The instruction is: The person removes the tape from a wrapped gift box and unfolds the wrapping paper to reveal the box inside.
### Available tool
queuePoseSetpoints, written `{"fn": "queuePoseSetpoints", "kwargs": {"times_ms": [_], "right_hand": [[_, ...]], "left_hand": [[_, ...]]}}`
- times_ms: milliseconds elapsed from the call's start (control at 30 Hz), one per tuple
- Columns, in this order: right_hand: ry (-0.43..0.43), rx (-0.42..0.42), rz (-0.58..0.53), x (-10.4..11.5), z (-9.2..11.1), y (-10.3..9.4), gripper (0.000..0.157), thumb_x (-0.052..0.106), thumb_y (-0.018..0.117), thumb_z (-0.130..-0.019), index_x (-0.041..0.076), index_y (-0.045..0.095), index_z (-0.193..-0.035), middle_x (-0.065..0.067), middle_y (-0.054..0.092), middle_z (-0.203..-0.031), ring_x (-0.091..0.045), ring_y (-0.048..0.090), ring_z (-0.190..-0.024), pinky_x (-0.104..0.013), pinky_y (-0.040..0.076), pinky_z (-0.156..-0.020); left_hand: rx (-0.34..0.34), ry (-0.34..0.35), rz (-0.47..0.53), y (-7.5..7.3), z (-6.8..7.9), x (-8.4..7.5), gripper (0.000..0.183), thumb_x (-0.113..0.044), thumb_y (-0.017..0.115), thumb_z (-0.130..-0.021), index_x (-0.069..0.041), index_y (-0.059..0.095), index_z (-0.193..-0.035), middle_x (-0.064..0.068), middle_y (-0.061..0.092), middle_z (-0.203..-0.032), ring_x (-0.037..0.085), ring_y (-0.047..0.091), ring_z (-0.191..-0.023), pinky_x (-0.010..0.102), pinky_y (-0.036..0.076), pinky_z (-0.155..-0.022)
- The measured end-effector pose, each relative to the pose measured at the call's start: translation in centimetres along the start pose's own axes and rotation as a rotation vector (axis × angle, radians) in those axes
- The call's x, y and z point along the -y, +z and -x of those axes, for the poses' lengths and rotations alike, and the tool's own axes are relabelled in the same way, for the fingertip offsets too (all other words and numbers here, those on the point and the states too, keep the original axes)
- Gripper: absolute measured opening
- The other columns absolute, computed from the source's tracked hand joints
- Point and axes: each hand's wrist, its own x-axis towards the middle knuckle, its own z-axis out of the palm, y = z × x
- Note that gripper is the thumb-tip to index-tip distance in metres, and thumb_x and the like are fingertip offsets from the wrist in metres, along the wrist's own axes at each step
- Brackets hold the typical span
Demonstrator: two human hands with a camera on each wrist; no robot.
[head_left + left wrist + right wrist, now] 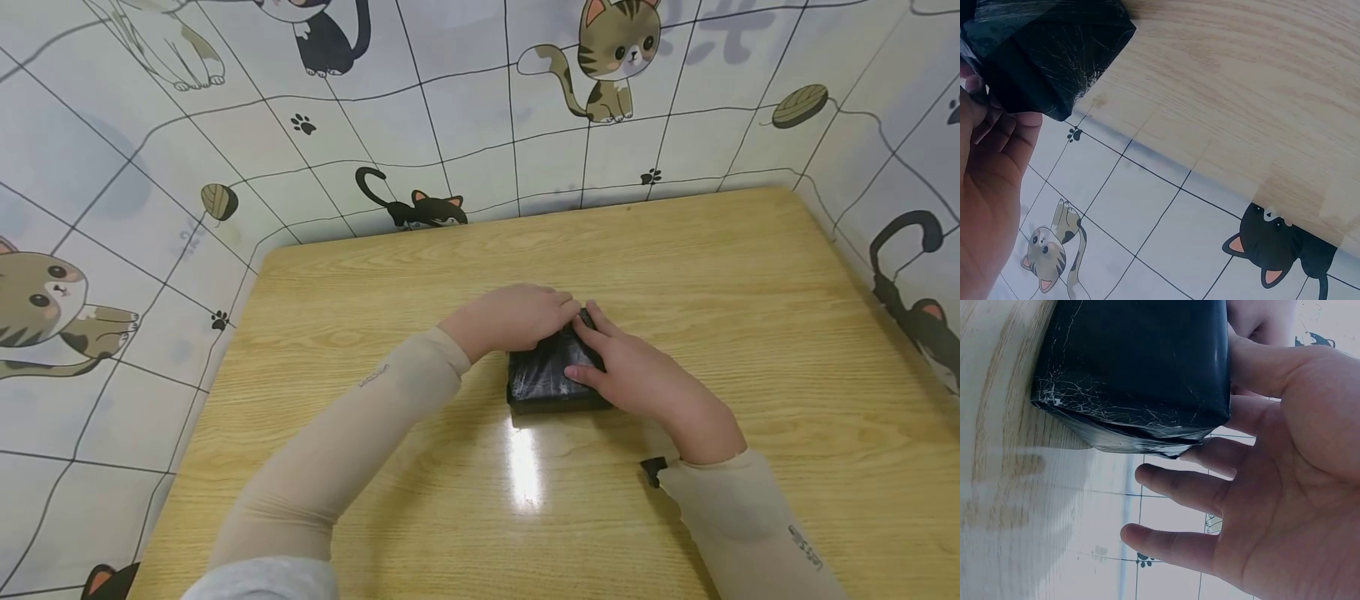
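A box-shaped package (551, 377) in shiny, wrinkled black plastic lies on the wooden table. My left hand (521, 318) reaches over its far left part, fingers curled at the far edge. In the left wrist view, those fingertips grip the end of the black wrapping (1054, 59); part of the thumb is cut off by the frame. On the package's right side rests my right hand (637, 371), thumb across the top. The right wrist view shows the right hand's fingers (1175, 547) spread and mostly straight, two of them apart from the creased end of the package.
The wooden table (360, 292) meets walls (465, 108) printed with cartoon cats and grid lines at the back and sides. A small black piece (652, 471) sticks out beside the right sleeve (738, 500). Light glares off the tabletop in front of the package.
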Motion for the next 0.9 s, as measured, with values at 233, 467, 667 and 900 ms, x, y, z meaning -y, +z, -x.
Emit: {"fn": "queuePoseSetpoints", "kwargs": {"times_ms": [233, 467, 667, 900], "right_hand": [[-0.003, -0.001, -0.007, 0.0, 0.0, -0.1, 0.082, 0.042, 0.061, -0.108, 0.005, 0.021, -0.169, -0.026, 0.003, -0.178, -0.057, 0.036, -0.152, -0.070, 0.042, -0.115], [-0.014, -0.006, -0.017, 0.0, 0.1, -0.1, 0.081, 0.041, 0.061, -0.108, 0.002, 0.023, -0.168, -0.026, 0.003, -0.177, -0.056, 0.035, -0.152, -0.069, 0.041, -0.116], [-0.006, -0.013, -0.029, 0.0, 0.1, -0.1, 0.082, 0.041, 0.063, -0.107, 0.001, 0.025, -0.168, -0.027, 0.006, -0.177, -0.055, 0.036, -0.152, -0.067, 0.043, -0.116], [0.013, -0.007, -0.033, 0.0, 0.0, -0.1, 0.082, 0.041, 0.064, -0.107, 0.003, 0.024, -0.168, -0.026, 0.005, -0.177, -0.055, 0.034, -0.153, -0.068, 0.042, -0.116]], "left_hand": [[0.029, -0.016, 0.002, -0.4, -0.6, -0.1, 0.031, -0.008, 0.052, -0.111, -0.007, 0.053, -0.142, 0.003, 0.066, -0.128, 0.020, 0.068, -0.116, 0.036, 0.055, -0.107], [0.057, -0.105, 0.115, -0.3, -1.1, 0.1, 0.033, -0.008, 0.055, -0.109, -0.007, 0.051, -0.141, 0.009, 0.059, -0.139, 0.021, 0.068, -0.115, 0.034, 0.056, -0.104], [0.012, -0.225, 0.311, 0.1, -1.4, 0.8, 0.031, -0.004, 0.055, -0.106, -0.007, 0.051, -0.136, 0.011, 0.055, -0.141, 0.023, 0.070, -0.102, 0.033, 0.059, -0.093], [-0.179, -0.356, 0.665, 1.4, -1.8, 2.2, 0.015, -0.001, 0.047, -0.109, 0.001, 0.055, -0.121, 0.006, 0.050, -0.105, 0.020, 0.048, -0.088, 0.032, 0.041, -0.080]]}}
